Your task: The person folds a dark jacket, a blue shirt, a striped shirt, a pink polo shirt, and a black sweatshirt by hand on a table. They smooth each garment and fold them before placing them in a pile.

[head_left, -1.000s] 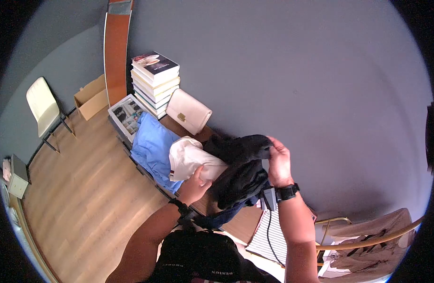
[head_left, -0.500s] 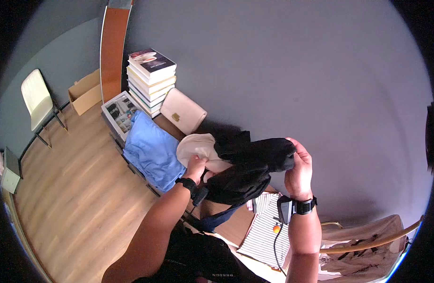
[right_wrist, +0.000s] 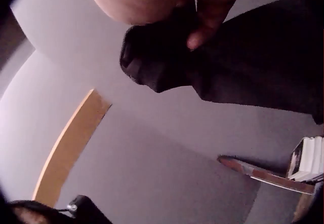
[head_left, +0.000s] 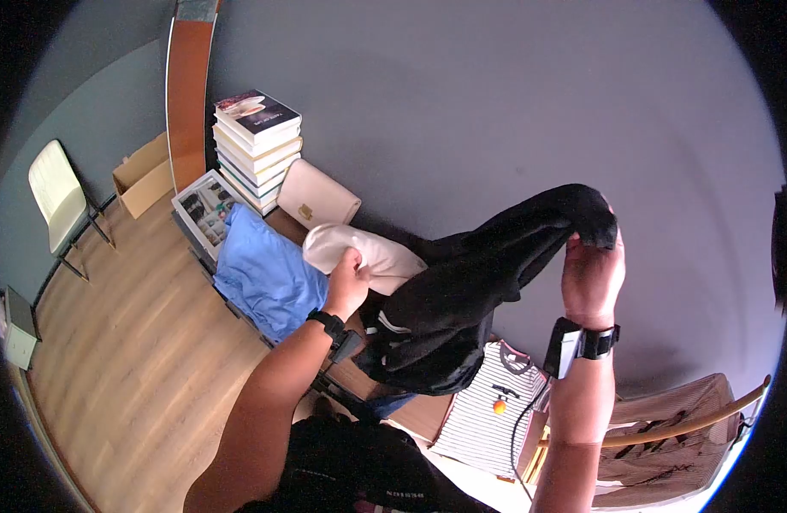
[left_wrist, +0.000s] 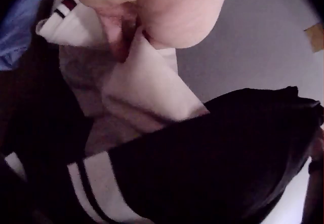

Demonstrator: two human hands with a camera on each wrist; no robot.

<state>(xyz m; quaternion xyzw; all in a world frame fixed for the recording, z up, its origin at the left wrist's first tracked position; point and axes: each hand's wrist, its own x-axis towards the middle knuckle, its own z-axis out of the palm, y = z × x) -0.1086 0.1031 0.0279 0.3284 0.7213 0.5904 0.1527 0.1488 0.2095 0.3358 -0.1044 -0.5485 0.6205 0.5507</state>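
Note:
A black garment (head_left: pixel 462 299) with white fabric (head_left: pixel 393 259) at its left end spreads between the two hands over the table. My left hand (head_left: pixel 349 286) pinches a fold of the white fabric; the left wrist view shows it drawn to a point at the fingers. White stripes (left_wrist: pixel 101 176) cross the black cloth there, and a dark-striped cuff (left_wrist: pixel 66 6) lies beyond. Raised higher at the right, my right hand (head_left: pixel 594 278) grips a narrow black end (right_wrist: pixel 152 62) of the garment. From that hand the black cloth slopes down toward the left.
A crumpled blue garment (head_left: pixel 265 278) lies left of the left hand. Behind it are a compartment box (head_left: pixel 181 208), a stack of books (head_left: pixel 257 158) and a pale handbag (head_left: pixel 318 195). A striped shirt (head_left: pixel 475 432) lies near the front right, beside a mesh basket (head_left: pixel 667 457).
The right hand has moved right and up, drawing the black cloth out longer. The left hand has shifted up and now pinches the white fabric. More of the striped shirt shows.

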